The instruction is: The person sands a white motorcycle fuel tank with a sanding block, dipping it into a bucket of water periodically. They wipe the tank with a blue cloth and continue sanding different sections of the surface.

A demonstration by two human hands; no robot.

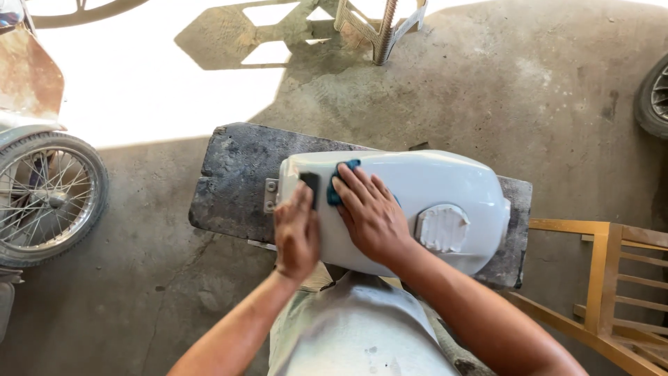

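A pale, glossy motorcycle fuel tank (pixel 445 177) lies on a dark worn wooden board (pixel 236 174). A white round cap cover (pixel 442 227) sits on its near right side. My left hand (pixel 296 233) presses a small dark piece of abrasive paper (pixel 310 185) against the tank's left end. My right hand (pixel 369 212) lies flat on the tank beside it, fingers spread over a blue cloth (pixel 341 182), most of which is hidden under the palm. Both hands touch the tank and nearly touch each other.
A spoked motorcycle wheel (pixel 45 198) stands at the left, with a rusty panel (pixel 28 76) above it. A yellow wooden chair frame (pixel 602 278) is at the right. A tyre (pixel 654 97) shows at the right edge. A metal stand (pixel 383 28) rises at the top on the concrete floor.
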